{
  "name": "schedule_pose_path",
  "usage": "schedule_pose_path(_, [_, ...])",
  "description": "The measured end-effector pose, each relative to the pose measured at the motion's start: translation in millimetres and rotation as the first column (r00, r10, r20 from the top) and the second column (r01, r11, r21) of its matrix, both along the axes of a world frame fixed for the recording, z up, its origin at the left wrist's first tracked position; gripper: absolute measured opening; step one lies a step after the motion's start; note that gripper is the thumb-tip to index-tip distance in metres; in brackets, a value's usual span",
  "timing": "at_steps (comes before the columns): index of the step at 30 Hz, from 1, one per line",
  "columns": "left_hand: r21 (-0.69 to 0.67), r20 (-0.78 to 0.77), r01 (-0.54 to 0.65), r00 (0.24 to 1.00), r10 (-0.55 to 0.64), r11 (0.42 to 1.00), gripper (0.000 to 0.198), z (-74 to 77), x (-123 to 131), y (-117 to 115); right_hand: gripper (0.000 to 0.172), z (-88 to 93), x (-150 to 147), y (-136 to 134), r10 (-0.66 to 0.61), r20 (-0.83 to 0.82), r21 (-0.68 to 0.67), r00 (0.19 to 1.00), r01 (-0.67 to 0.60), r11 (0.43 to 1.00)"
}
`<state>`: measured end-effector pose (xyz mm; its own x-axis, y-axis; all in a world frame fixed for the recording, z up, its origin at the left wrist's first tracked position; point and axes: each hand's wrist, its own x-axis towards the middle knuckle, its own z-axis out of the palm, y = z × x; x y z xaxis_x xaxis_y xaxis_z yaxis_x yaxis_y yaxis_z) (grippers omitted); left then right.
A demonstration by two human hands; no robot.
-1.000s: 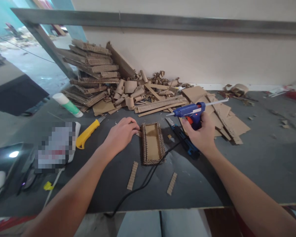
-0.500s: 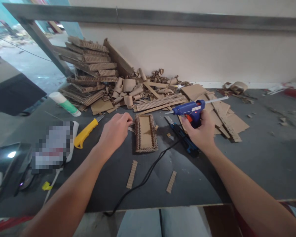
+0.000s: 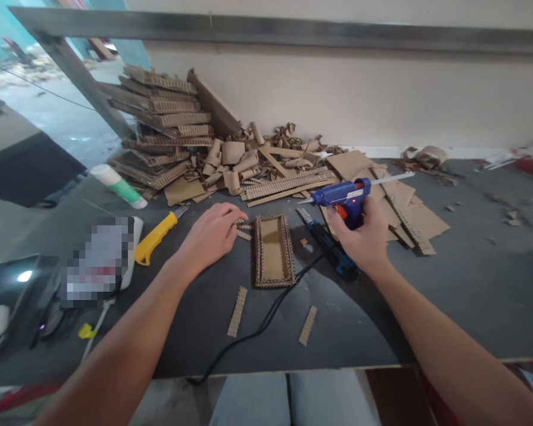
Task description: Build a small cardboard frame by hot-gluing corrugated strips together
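Note:
A small rectangular cardboard tray [image 3: 273,251] with corrugated rims lies on the dark table [image 3: 448,296] in the middle. My left hand [image 3: 211,234] rests just left of it, fingers curled over small corrugated strips [image 3: 244,229] by the tray's far left corner. My right hand [image 3: 362,236] grips a blue hot glue gun [image 3: 344,198], its nozzle pointing left above the tray's far right side; a glue stick pokes out of its back. The gun's black cord [image 3: 257,331] runs toward the table's front edge.
A heap of corrugated cardboard sheets, strips and rolls [image 3: 213,154] fills the back. A yellow utility knife [image 3: 156,238], a blue cutter [image 3: 328,245], a white-green glue tube [image 3: 118,186] and two loose strips [image 3: 237,310] lie around. A blurred object [image 3: 98,260] and dark device [image 3: 13,296] sit left.
The camera view shifted slightly. My left hand moved from the tray's far left corner onto the small strips beside it. My right hand keeps the glue gun in much the same place.

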<state>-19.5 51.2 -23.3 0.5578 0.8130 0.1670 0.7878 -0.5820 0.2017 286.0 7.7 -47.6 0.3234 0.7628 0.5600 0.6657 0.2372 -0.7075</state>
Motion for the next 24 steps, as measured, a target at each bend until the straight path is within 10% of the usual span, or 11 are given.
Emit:
schedule_pose_path(9, [-0.021,-0.056,0.171,0.984,-0.171,0.985,0.022,4.3,-5,3,0.027,-0.7,0,-1,0.023,-0.009,-0.025,1.0,-0.023,0.999])
schedule_pose_path(16, [0.146,0.122,0.017,0.992,-0.036,0.989,0.014,2.8,9,-7,0.026,1.4,-3,-3,0.007,0.047,-0.022,0.999,-0.006,1.0])
schedule_pose_path(24, [0.315,0.342,0.045,0.926,-0.158,0.948,0.007,-8.6,35,-8,0.025,7.6,-9,-4,-0.022,0.102,-0.017,0.994,0.024,1.0])
